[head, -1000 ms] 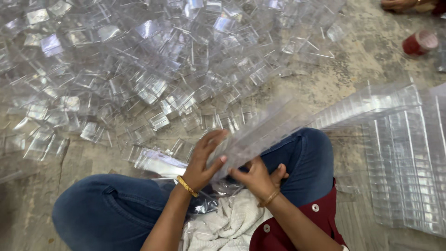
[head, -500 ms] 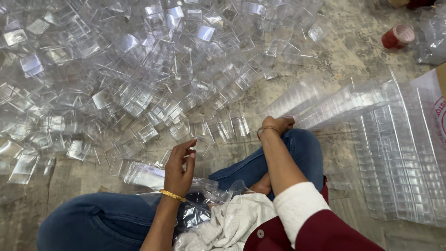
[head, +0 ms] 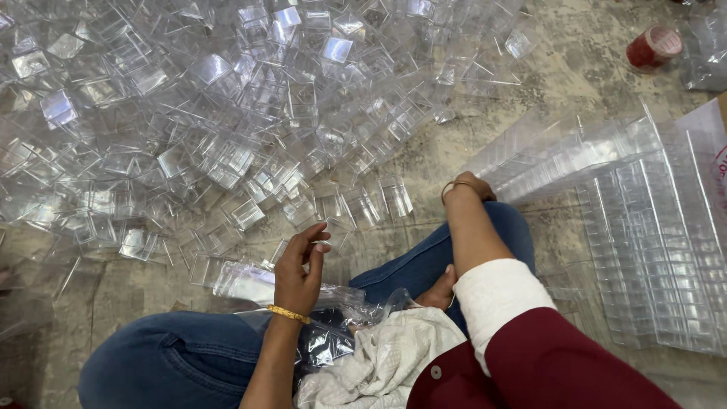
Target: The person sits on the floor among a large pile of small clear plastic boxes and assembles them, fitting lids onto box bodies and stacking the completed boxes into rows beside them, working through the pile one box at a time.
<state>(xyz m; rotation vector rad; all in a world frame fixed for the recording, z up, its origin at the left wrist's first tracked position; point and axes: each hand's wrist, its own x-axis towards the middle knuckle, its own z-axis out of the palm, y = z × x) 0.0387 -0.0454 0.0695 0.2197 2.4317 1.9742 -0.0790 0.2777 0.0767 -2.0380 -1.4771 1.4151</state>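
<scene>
Left hand [head: 299,274] — gold bangle at the wrist, fingers loosely curled and half open, gripping nothing; raised just above a short nested stack of clear square plastic cups [head: 241,282] lying on its side on the floor, against the left knee.

Right hand [head: 473,185] — thin bangle at the wrist, reached forward over the right knee; it meets the near end of a long nested column of clear plastic cups [head: 564,155], which slants away up and to the right. The fingers are hidden behind the wrist, so whether they close on the column cannot be told.

Lap: crumpled clear plastic bag [head: 344,303] and white cloth [head: 386,363], between the blue-jeaned legs.

Right side: further long columns of nested clear cups [head: 659,257], laid side by side on the floor.

Ahead and left: large loose heap of single clear square cups [head: 227,113], well spread over the concrete floor [head: 575,76].

Far upper right: red roll of tape [head: 653,47], apart from the rest.
</scene>
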